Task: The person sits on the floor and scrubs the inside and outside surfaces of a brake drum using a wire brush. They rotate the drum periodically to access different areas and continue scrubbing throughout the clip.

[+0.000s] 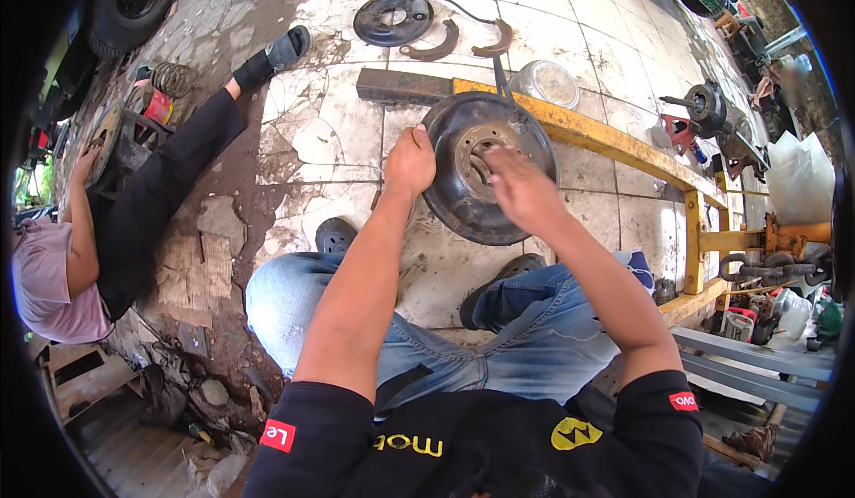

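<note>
rusty dark round steel brake drum (pixel 463 182) stood on edge on the cracked tiled floor (pixel 329 155), leaning against the long yellow steel beam (pixel 614 142). the left hand (pixel 408 161) was clamped over its left rim; the right hand (pixel 521 186) was blurred at the hub, fingers seemingly closed, grip unclear. if the rim hold loosened, the heavy drum could roll or tip onto the feet. beyond lay a round black backing plate (pixel 392 19) and curved brake shoes (pixel 436 48).

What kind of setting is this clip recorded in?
Likely an open-air vehicle repair yard: the hands work on a brake drum, brake shoes lie on the cracked tiled floor, and a tyre stands nearby.
</note>
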Tool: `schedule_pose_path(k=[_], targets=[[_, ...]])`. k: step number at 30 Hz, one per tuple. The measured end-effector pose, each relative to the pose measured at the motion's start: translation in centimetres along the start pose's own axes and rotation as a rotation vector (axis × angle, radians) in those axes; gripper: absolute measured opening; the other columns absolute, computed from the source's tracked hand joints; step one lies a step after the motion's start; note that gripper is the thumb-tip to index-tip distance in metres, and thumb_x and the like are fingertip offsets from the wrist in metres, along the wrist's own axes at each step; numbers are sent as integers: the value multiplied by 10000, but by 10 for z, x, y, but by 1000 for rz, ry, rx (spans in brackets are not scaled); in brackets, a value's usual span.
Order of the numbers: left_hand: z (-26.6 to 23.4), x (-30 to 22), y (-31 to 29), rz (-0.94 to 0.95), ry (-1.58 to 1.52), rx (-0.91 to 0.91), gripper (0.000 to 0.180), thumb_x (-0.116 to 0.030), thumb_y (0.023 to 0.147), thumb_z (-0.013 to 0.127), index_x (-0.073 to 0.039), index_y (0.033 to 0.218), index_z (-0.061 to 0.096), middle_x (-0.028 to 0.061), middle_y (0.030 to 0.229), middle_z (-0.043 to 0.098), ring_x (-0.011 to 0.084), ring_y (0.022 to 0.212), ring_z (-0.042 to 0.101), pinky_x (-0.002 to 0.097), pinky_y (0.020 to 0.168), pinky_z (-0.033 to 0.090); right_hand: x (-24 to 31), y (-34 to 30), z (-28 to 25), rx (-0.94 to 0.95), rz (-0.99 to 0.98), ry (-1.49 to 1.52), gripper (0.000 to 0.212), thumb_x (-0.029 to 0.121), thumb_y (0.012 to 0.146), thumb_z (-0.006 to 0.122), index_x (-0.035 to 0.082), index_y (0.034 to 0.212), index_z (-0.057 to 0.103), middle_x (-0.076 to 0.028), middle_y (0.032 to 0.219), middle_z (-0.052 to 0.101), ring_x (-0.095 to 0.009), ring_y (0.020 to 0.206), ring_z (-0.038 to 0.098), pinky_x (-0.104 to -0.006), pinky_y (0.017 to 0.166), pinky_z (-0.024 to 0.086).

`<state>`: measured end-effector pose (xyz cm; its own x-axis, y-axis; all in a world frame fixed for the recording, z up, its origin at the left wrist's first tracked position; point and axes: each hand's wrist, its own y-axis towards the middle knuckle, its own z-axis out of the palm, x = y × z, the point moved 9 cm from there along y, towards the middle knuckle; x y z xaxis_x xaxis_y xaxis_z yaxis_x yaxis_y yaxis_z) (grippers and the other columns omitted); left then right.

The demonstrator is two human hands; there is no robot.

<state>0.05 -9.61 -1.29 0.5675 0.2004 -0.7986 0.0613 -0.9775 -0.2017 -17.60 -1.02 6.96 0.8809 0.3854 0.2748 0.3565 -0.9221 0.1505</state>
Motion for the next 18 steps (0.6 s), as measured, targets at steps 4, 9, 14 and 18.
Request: schedule_pose_path(k=[4, 9, 14, 18], targets=[[-7, 3, 0, -14, -18, -18, 508, -388, 1005, 287, 6, 1101, 592, 285, 1091, 623, 460, 1049, 572, 508, 919, 435, -24, -31, -22, -7, 187, -2, 398, 253, 974, 453, 36, 1295, 541, -181, 1357, 527, -354, 1261, 494, -418, 1046, 408], [-4, -6, 0, 12, -7, -40, 511, -384, 1006, 292, 20, 1095, 594, 301, 1075, 620, 472, 1046, 566, 509, 921, 429, -22, -63, 19, 74, 141, -65, 403, 250, 970, 458, 22, 1290, 548, -184, 1350, 532, -345, 1253, 503, -429, 1025, 419], [-9, -10, -1, 28, -21, -57, 514, -375, 1008, 295, 36, 1093, 592, 306, 1082, 616, 478, 1045, 561, 502, 920, 426, -21, -62, 24, 17, 171, -54, 405, 256, 968, 473, 23, 1290, 551, -178, 1361, 524, -342, 1283, 472, -435, 1031, 403], [-9, -10, -3, 13, -20, -62, 513, -372, 1009, 299, 42, 1092, 591, 310, 1086, 613, 476, 1048, 559, 495, 919, 427, 0, -64, 24, -1, 44, -18, 411, 269, 969, 463, 28, 1290, 553, -172, 1375, 515, -329, 1308, 449, -446, 1029, 401]])
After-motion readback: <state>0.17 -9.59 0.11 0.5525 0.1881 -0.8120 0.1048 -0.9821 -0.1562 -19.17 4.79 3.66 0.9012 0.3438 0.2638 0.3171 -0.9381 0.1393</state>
